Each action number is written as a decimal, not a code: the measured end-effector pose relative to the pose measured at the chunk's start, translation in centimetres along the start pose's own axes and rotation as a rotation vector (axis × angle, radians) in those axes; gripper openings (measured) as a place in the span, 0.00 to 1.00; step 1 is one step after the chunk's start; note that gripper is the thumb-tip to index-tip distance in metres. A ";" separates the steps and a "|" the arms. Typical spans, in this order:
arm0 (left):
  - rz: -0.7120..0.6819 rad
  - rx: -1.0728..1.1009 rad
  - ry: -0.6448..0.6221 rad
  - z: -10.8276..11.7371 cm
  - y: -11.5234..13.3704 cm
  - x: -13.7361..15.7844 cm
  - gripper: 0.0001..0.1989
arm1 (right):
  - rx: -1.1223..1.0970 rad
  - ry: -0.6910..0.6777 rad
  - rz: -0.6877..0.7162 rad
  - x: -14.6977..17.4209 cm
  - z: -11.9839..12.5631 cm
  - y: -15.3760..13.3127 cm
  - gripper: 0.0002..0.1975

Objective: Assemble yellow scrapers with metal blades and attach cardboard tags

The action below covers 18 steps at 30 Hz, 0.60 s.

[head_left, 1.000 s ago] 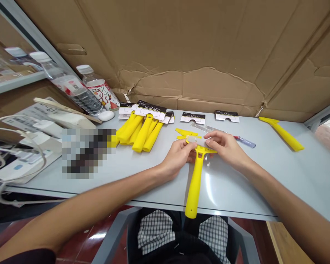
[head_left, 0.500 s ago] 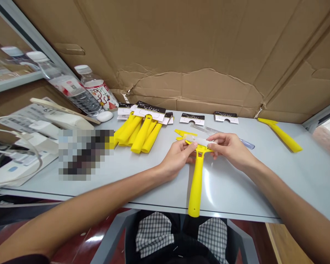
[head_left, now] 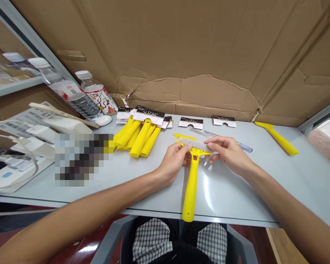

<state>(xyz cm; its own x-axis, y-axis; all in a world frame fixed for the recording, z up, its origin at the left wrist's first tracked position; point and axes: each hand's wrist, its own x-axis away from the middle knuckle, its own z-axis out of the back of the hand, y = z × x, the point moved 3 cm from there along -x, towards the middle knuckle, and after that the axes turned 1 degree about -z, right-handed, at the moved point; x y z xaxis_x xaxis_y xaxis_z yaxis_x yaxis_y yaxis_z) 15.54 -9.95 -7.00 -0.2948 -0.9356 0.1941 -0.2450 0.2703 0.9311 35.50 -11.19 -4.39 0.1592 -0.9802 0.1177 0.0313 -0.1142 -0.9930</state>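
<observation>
A yellow scraper (head_left: 191, 187) points its handle toward me, the end reaching over the table's front edge. Across its head lies a pale, flat strip (head_left: 195, 143), which looks like a blade or its cover. My left hand (head_left: 174, 161) pinches the left side of the head, thumb on the strip. My right hand (head_left: 228, 152) grips the strip's right end between thumb and fingers; the fingers beneath are partly hidden. Just behind the head are a flat yellow piece (head_left: 184, 136) and thin metal strips (head_left: 199, 133). A tool with a clear bluish handle (head_left: 245, 147) lies beyond my right hand.
Several yellow handles (head_left: 140, 139) with black-and-white cards (head_left: 149, 115) are heaped at left. Two more cards, a near one (head_left: 191, 123) and a farther one (head_left: 224, 121), lie behind. Another yellow scraper handle (head_left: 282, 139) rests at right. Bottles (head_left: 98, 97) and white cables (head_left: 13, 146) crowd the left side.
The view has shifted slightly. The scraper's handle end has swung a little left, and the pale strip now sits tilted across the head. Both hands keep their hold.
</observation>
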 end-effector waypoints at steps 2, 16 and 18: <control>-0.001 -0.002 -0.003 -0.1 0.1 0.0 0.15 | 0.012 -0.003 -0.025 0.0 0.2 0.1 0.12; -0.024 0.010 0.015 0.0 0.0 -0.2 0.15 | -0.020 0.073 -0.085 0.1 -0.5 0.2 0.19; -0.025 0.009 0.029 0.0 0.1 -0.2 0.15 | -0.050 0.041 -0.088 -0.1 -0.6 0.6 0.20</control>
<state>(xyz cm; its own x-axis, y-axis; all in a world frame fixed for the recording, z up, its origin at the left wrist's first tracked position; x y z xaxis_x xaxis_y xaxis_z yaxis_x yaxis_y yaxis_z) 15.54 -9.72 -6.97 -0.2617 -0.9482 0.1801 -0.2606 0.2490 0.9328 34.88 -11.24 -4.97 0.1170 -0.9718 0.2045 -0.0060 -0.2066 -0.9784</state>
